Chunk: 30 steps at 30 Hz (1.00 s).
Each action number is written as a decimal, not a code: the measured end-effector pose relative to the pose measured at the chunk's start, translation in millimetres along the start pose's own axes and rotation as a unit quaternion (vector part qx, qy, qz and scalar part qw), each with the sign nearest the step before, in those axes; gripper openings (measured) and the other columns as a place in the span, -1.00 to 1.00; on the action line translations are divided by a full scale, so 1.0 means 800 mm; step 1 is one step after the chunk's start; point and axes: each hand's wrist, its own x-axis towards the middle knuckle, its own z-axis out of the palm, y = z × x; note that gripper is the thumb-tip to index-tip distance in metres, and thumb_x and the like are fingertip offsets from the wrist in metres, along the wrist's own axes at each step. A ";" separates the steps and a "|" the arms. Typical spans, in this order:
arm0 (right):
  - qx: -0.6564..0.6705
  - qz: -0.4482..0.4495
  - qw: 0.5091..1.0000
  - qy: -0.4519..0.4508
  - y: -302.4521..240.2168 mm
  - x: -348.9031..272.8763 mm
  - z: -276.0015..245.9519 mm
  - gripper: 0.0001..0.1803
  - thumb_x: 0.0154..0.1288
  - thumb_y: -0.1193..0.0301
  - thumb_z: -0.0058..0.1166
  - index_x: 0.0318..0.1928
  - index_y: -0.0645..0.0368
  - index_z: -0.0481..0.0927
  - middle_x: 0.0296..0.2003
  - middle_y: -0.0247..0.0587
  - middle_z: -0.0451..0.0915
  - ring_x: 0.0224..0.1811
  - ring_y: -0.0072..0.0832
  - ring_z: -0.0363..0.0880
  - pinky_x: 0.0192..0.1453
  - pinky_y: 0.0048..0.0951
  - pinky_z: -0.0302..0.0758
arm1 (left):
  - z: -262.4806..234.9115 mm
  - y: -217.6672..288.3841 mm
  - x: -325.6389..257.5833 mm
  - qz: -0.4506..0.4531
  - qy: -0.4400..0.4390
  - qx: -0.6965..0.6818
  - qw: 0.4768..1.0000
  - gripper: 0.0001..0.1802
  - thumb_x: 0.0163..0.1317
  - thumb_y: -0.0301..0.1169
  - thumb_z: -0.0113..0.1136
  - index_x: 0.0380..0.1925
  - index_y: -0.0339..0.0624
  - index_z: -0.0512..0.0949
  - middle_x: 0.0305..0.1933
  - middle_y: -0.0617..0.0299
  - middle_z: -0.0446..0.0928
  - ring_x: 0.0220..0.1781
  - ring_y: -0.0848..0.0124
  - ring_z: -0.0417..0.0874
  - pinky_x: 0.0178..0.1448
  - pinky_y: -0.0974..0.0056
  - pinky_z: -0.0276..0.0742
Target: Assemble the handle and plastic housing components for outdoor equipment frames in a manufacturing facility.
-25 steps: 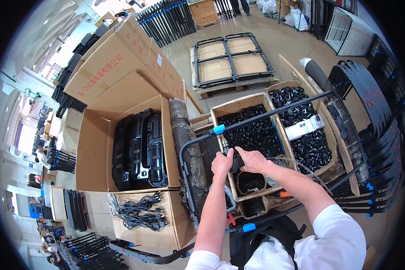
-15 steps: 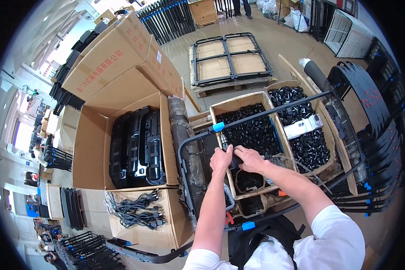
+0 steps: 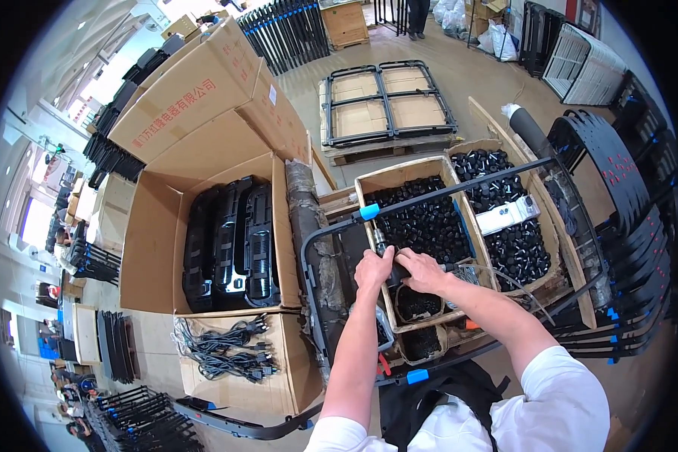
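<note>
Both my hands are at a dark, drill-like power driver with a silver front end, pointing away from me. My left hand is closed at its left side, near the front. My right hand is wrapped round its body from the right, hiding most of it. A grey hose trails to the right from near my right hand. Around the tool lies a black tubular frame with blue tape at its corner, spanning the wooden bins. The driver's tip is too small to tell what it touches.
Right of my hands are wooden bins of black knob-headed bolts, with a white box on top. An open carton on the left holds black plastic parts. Black cables lie below it. More frames rest on a pallet ahead.
The view has shifted slightly. My hands keep their hold on the driver, with little visible movement against the frame and bins.
</note>
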 end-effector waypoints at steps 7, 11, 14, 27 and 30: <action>0.004 -0.003 1.000 0.006 0.001 -0.007 0.006 -0.36 0.14 0.45 0.41 0.24 0.15 0.48 0.15 -0.06 0.49 0.15 0.07 0.61 0.22 0.05 0.58 | 0.006 -0.004 -0.007 0.005 0.013 0.007 1.000 -0.09 0.34 0.40 0.10 0.12 -0.35 0.59 0.13 -0.28 0.70 0.25 -0.14 0.71 0.32 -0.09 0.59; 0.014 -0.008 1.000 0.015 0.002 -0.011 0.009 -0.36 0.14 0.44 0.42 0.25 0.14 0.48 0.15 -0.07 0.49 0.15 0.07 0.61 0.22 0.05 0.58 | 0.010 -0.009 -0.007 0.013 0.015 0.003 1.000 -0.10 0.34 0.39 0.11 0.11 -0.36 0.59 0.11 -0.28 0.71 0.23 -0.14 0.73 0.31 -0.08 0.59; 0.020 -0.007 1.000 0.016 0.003 -0.014 0.011 -0.36 0.14 0.44 0.42 0.25 0.12 0.49 0.16 -0.07 0.49 0.15 0.07 0.61 0.23 0.04 0.58 | 0.012 -0.012 -0.006 0.013 0.006 -0.007 1.000 -0.11 0.34 0.38 0.11 0.09 -0.38 0.59 0.07 -0.29 0.72 0.21 -0.14 0.74 0.30 -0.08 0.59; -0.028 -0.048 0.995 0.083 -0.054 -0.106 -0.025 -0.29 0.09 0.43 0.40 0.30 0.15 0.50 0.19 -0.02 0.51 0.11 0.04 0.65 0.20 -0.01 0.62 | 0.038 -0.035 -0.096 0.041 0.046 -0.099 0.993 -0.22 0.40 0.27 0.19 0.03 -0.39 0.59 0.08 -0.22 0.72 0.15 -0.05 0.75 0.22 -0.02 0.62; -0.046 -0.036 0.992 0.115 -0.109 -0.183 -0.054 -0.30 0.11 0.44 0.37 0.31 0.18 0.49 0.18 0.02 0.52 0.07 0.03 0.65 0.15 -0.01 0.61 | 0.065 -0.037 -0.168 0.028 -0.030 -0.468 0.883 -0.28 0.47 0.15 0.24 0.12 -0.42 0.59 0.06 0.04 0.69 0.03 0.30 0.67 0.13 0.16 0.60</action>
